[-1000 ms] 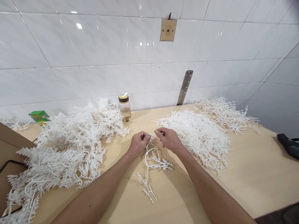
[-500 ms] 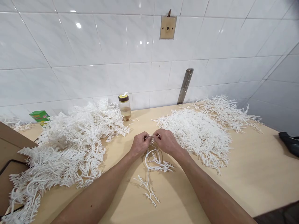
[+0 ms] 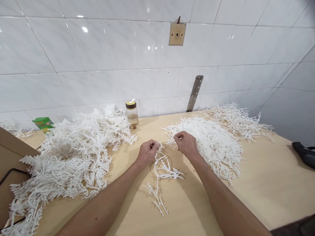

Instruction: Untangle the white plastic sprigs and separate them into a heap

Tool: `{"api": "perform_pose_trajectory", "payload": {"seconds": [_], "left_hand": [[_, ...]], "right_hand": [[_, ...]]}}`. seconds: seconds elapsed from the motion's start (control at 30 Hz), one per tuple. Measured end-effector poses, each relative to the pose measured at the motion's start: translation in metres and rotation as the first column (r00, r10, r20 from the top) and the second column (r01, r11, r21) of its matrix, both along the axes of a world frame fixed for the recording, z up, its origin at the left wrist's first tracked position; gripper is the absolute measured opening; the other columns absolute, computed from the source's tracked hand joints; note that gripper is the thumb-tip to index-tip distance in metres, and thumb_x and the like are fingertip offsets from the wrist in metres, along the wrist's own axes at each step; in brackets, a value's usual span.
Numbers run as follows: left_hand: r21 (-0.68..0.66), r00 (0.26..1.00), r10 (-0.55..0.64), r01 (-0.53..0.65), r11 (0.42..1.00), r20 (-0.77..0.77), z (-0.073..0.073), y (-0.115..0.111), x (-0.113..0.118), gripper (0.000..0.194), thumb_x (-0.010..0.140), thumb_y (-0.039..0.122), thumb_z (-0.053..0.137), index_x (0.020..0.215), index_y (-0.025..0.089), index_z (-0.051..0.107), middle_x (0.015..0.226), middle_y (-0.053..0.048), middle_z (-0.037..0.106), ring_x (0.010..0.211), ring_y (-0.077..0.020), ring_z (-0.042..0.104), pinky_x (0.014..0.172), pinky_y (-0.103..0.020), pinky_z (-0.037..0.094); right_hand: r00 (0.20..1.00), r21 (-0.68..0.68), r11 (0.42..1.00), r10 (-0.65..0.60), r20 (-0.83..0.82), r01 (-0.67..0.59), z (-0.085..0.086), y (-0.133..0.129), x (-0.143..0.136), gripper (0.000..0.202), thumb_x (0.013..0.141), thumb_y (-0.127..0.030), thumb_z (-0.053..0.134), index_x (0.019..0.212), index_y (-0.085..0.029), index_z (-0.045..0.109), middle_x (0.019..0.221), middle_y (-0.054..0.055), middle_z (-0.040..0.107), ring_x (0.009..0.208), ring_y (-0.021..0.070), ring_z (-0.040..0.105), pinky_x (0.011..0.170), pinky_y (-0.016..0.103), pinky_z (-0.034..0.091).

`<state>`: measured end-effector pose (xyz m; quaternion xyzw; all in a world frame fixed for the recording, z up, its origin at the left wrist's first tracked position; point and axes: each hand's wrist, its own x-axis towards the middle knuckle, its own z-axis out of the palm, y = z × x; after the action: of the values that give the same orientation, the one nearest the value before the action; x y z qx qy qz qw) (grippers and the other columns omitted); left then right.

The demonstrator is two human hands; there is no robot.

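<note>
My left hand point(image 3: 148, 151) is closed in a pinch on the upper end of a white branching plastic sprig point(image 3: 157, 170). Below the fingers the sprig hangs in a loop, and its forked tips rest on the table. My right hand point(image 3: 186, 143) is apart from it, in front of a pile of white twig-like pieces point(image 3: 211, 141). Thumb and index finger are pressed together there; whatever may be between them is too small to make out. To the left lies a bigger heap of white branching sprigs point(image 3: 73, 154).
A lidded jar point(image 3: 133, 115) with brownish liquid stands by the tiled wall, near a green box point(image 3: 43, 124). More white twigs point(image 3: 238, 121) lie at the back right. A metal bracket point(image 3: 195, 93) leans upright at the wall. Cardboard point(image 3: 12, 154) borders the left, a black object point(image 3: 305, 154) the right.
My right hand has moved away to the right from my left hand, toward the right pile. My left hand stays in place with the sprig. The view has tipped slightly upward.
</note>
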<state>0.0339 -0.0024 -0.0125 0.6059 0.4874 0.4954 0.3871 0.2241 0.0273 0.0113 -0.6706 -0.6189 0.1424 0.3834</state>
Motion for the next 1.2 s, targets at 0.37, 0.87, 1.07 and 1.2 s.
{"api": "perform_pose_trajectory", "payload": {"seconds": [0.37, 0.87, 1.07, 1.2], "left_hand": [[-0.025, 0.998, 0.003, -0.002, 1.000, 0.059, -0.002, 0.003, -0.001, 0.023, 0.077, 0.037, 0.063, 0.071, 0.015, 0.064, 0.060, 0.001, 0.057, 0.054, -0.0098, 0.046, 0.053, -0.022, 0.036], [0.015, 0.987, 0.056, -0.054, 0.998, -0.153, 0.003, -0.001, 0.002, 0.017, 0.078, 0.030, 0.057, 0.069, 0.017, 0.061, 0.061, 0.002, 0.058, 0.058, -0.0121, 0.049, 0.058, -0.025, 0.038], [0.000, 0.973, 0.072, -0.074, 0.997, -0.219, -0.001, 0.002, 0.003, 0.017, 0.077, 0.028, 0.056, 0.065, 0.018, 0.059, 0.060, 0.001, 0.058, 0.059, -0.0130, 0.049, 0.058, -0.026, 0.037], [-0.017, 0.998, 0.048, -0.049, 0.999, -0.040, -0.005, 0.003, 0.003, 0.022, 0.077, 0.036, 0.061, 0.067, 0.017, 0.062, 0.060, 0.001, 0.058, 0.057, -0.0122, 0.050, 0.058, -0.025, 0.038]], "right_hand": [[0.974, -0.056, 0.978, 0.191, -0.119, -0.199, 0.007, -0.013, -0.012, 0.031, 0.086, -0.042, 0.051, 0.076, -0.019, 0.069, 0.055, -0.002, 0.062, 0.040, 0.0125, 0.057, 0.056, 0.026, 0.045], [0.940, -0.057, 0.949, 0.315, 0.128, -0.310, 0.001, -0.019, -0.035, 0.016, 0.080, -0.022, 0.058, 0.077, -0.020, 0.073, 0.076, 0.002, 0.073, 0.070, 0.0157, 0.064, 0.066, 0.025, 0.043], [0.903, 0.006, 0.976, 0.200, 0.381, -0.219, -0.005, -0.017, -0.045, 0.018, 0.086, -0.013, 0.049, 0.079, -0.015, 0.065, 0.086, 0.009, 0.069, 0.069, 0.0158, 0.059, 0.063, 0.026, 0.039], [0.955, 0.120, 0.992, 0.005, 0.296, -0.043, -0.004, -0.009, -0.028, 0.017, 0.086, -0.011, 0.047, 0.083, -0.014, 0.063, 0.088, 0.011, 0.067, 0.070, 0.0171, 0.059, 0.065, 0.027, 0.041]]}}
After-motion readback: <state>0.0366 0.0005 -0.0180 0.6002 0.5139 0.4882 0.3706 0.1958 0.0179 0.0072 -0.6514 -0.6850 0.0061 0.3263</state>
